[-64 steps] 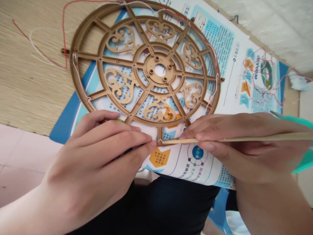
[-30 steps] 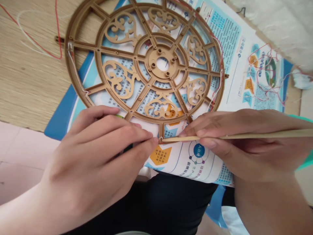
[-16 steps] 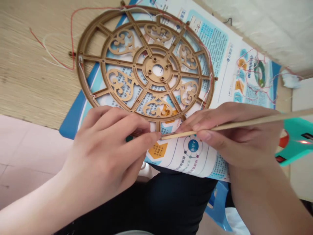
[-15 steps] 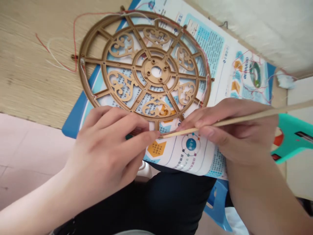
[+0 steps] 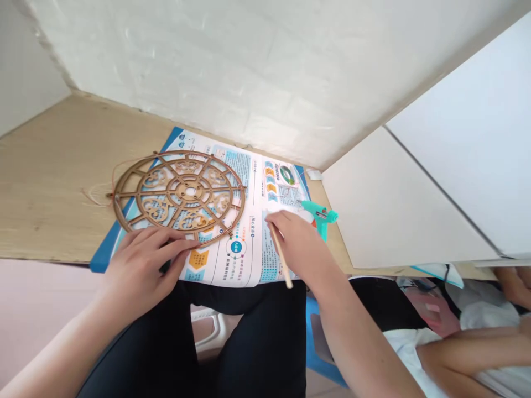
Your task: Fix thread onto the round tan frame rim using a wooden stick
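A brown round openwork frame [image 5: 215, 191], with spokes and scroll ornaments, lies on the printed sheet at the left. Thin red and white wires run along its outer ring. My left hand [image 5: 145, 257] has its fingers and thumb closed on the near rim of this frame. Off to the right of the frame, over the sheet, my right hand [image 5: 292, 237] grips a thin wooden stick [image 5: 284, 265]. The stick's thicker end points back towards my lap. A turquoise glue gun [image 5: 320, 214] lies just beyond my right hand, partly hidden by it.
Beneath the frame, a blue-and-white printed sheet [image 5: 249, 271] covers part of the wooden table [image 5: 53, 166]. Loose wires [image 5: 97, 196] trail off the frame's left side. A pale wall and a white panel [image 5: 385, 210] bound the table. Another person's arm [image 5: 477, 345] shows lower right.
My right hand has moved away from the frame's rim to the right, taking the wooden stick along and tilting it. My left hand stays on the rim. The view has swung up and wider.
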